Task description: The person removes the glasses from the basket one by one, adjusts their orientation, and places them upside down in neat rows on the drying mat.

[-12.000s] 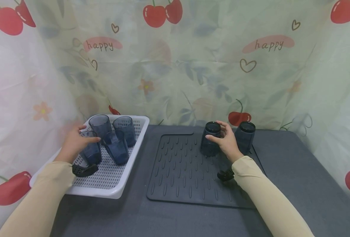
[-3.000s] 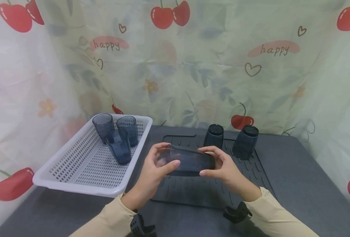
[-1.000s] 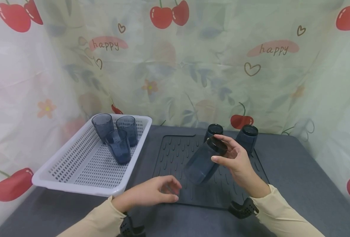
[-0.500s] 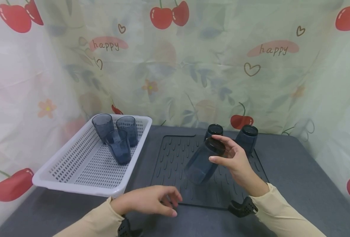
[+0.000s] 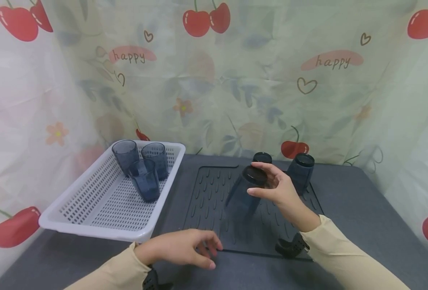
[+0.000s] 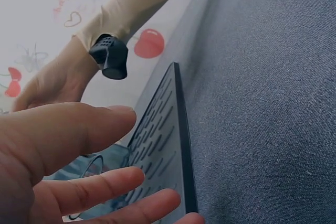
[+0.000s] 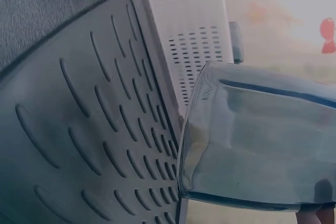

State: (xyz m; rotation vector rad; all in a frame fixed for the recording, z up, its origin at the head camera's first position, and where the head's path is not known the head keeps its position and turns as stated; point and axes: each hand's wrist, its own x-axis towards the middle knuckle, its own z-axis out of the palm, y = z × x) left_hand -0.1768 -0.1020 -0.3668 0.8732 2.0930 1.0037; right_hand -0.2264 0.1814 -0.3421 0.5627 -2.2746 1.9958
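Observation:
My right hand [image 5: 284, 197] grips a blue-tinted drinking glass [image 5: 244, 197] near its thick base, fingers behind and thumb in front. The glass is upside down and tilted, its mouth toward the black ridged drying mat [image 5: 208, 201]. In the right wrist view the rim of this glass [image 7: 257, 140] shows close over the mat. Two more upturned glasses stand toward the back of the mat: one partly hidden behind the held glass [image 5: 262, 157], the other to the right [image 5: 301, 173]. My left hand [image 5: 183, 246] hovers with relaxed fingers by the mat's front edge, holding nothing.
A white perforated basket [image 5: 94, 233] stands at the left. Inside it, three blue-tinted glasses [image 5: 145, 181] lean upright toward its back right. The grey cloth-covered table [image 5: 373, 217] extends right of the mat to a patterned curtain [image 5: 221, 96].
A third glass has left the basket, was held in both hands, then turned upside down in my right hand. Since half a second ago it has become more upright; the left hand has barely moved.

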